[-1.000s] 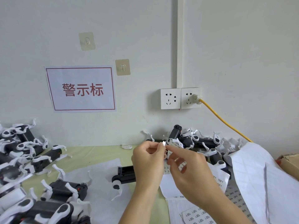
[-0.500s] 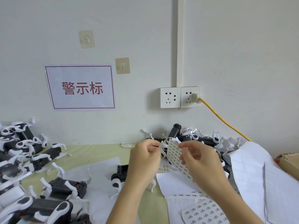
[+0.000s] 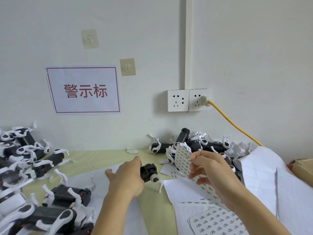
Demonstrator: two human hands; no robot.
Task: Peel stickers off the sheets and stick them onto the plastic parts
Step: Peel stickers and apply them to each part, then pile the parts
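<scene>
My left hand (image 3: 125,178) is low over the table and grips a black plastic part (image 3: 149,171) that has a white clip at its right end. To the right, my right hand (image 3: 213,173) holds a sticker sheet (image 3: 181,160) upright, its lower fingers curled round the sheet's edge. A small peeled sticker (image 3: 187,157) sits at the tip of its thumb and index finger, in front of the sheet. The two hands are apart, with the part between them.
Piles of black-and-white parts lie at the left (image 3: 39,160) and against the wall behind the hands (image 3: 196,145). More sticker sheets (image 3: 218,221) and white backing paper (image 3: 271,180) cover the right side. A yellow cable (image 3: 237,126) runs from the wall socket. A cardboard box (image 3: 303,168) sits at the right edge.
My left hand left the sheet, dropped down and left, and took hold of the black part. My right hand kept the sheet and now has a sticker at its fingertips.
</scene>
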